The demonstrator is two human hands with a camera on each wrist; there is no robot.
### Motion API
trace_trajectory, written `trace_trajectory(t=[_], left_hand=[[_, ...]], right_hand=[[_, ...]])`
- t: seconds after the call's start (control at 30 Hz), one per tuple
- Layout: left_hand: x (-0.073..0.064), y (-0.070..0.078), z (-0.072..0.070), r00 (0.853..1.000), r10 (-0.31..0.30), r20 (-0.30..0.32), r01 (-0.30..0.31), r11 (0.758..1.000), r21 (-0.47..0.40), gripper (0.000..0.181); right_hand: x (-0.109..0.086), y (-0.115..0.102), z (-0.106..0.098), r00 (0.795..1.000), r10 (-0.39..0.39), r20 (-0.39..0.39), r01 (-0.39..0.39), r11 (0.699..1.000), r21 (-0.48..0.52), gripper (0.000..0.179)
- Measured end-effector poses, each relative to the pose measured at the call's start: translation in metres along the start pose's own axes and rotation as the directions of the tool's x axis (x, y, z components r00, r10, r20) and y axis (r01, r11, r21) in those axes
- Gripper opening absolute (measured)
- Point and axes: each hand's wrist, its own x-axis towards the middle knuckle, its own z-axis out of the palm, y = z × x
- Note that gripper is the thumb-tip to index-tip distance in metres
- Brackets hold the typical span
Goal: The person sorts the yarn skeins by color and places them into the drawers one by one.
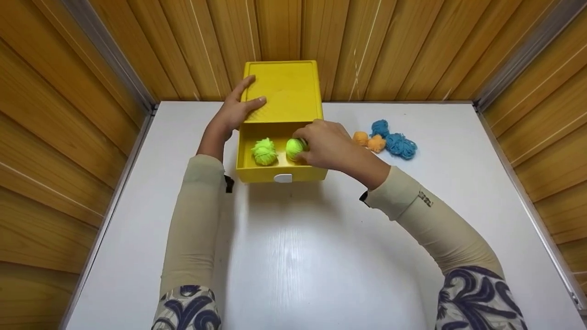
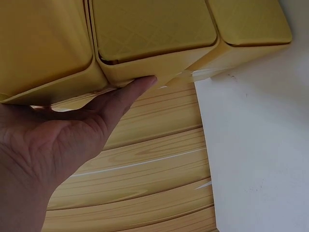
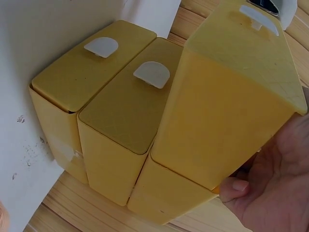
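In the head view, a yellow drawer box [image 1: 284,91] stands at the back of the white table with its top drawer [image 1: 257,175] pulled out towards me. My left hand [image 1: 234,112] rests on the box's left top edge, thumb and a finger stretched over the top. Over the drawer, my right hand [image 1: 328,144] pinches a neon yellow-green yarn ball [image 1: 294,149] between thumb and fingers. A second yarn ball [image 1: 264,152] of that colour lies in the drawer's left part. The right wrist view shows my right hand [image 3: 270,179] beside the extended drawer [image 3: 227,111], its yarn ball hidden there.
Right of the box, two orange yarn balls [image 1: 376,143] and two blue yarn bundles [image 1: 401,145] lie together on the table [image 1: 284,256]. Wood-patterned walls [image 1: 394,50] close off the back and sides. Lower drawers [image 3: 120,96] with white handles are closed.
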Motion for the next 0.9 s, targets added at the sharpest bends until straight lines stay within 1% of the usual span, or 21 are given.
trace_trajectory(t=[0.1, 0.27, 0.47, 0.63, 0.73, 0.8, 0.83, 0.9], left_hand=[[0.001, 0.000, 0.001, 1.000, 0.012, 0.004, -0.012, 1.000, 0.002, 0.078], [0.001, 0.000, 0.002, 1.000, 0.004, 0.009, -0.004, 1.000, 0.019, 0.078], [0.001, -0.001, 0.002, 1.000, 0.007, 0.012, -0.007, 1.000, 0.012, 0.079], [0.001, -0.001, 0.002, 1.000, 0.012, 0.010, -0.012, 1.000, 0.013, 0.079], [0.000, -0.001, 0.002, 1.000, 0.008, 0.008, -0.008, 1.000, 0.017, 0.079], [0.000, -0.001, 0.002, 1.000, 0.007, 0.005, -0.007, 1.000, 0.021, 0.079], [0.000, -0.001, 0.002, 1.000, 0.008, 0.004, -0.008, 1.000, 0.023, 0.080], [0.000, -0.001, 0.002, 1.000, 0.011, 0.001, -0.011, 1.000, 0.025, 0.080]], right_hand=[[0.000, 0.001, 0.001, 1.000, -0.008, -0.011, 0.008, 1.000, -0.002, 0.039], [-0.002, 0.004, 0.001, 0.999, -0.036, -0.036, 0.036, 0.999, 0.003, 0.039], [-0.006, 0.006, -0.002, 0.999, -0.030, -0.041, 0.031, 0.999, 0.034, 0.045], [-0.016, 0.006, -0.004, 0.993, -0.066, -0.093, 0.069, 0.997, 0.029, 0.044], [-0.026, 0.008, -0.005, 0.984, -0.099, -0.146, 0.104, 0.994, 0.023, 0.043], [-0.034, 0.010, -0.006, 0.974, -0.122, -0.191, 0.127, 0.992, 0.018, 0.042], [-0.038, 0.011, -0.005, 0.966, -0.132, -0.223, 0.140, 0.990, 0.017, 0.042], [-0.047, 0.014, -0.004, 0.940, -0.161, -0.300, 0.174, 0.985, 0.014, 0.040]])
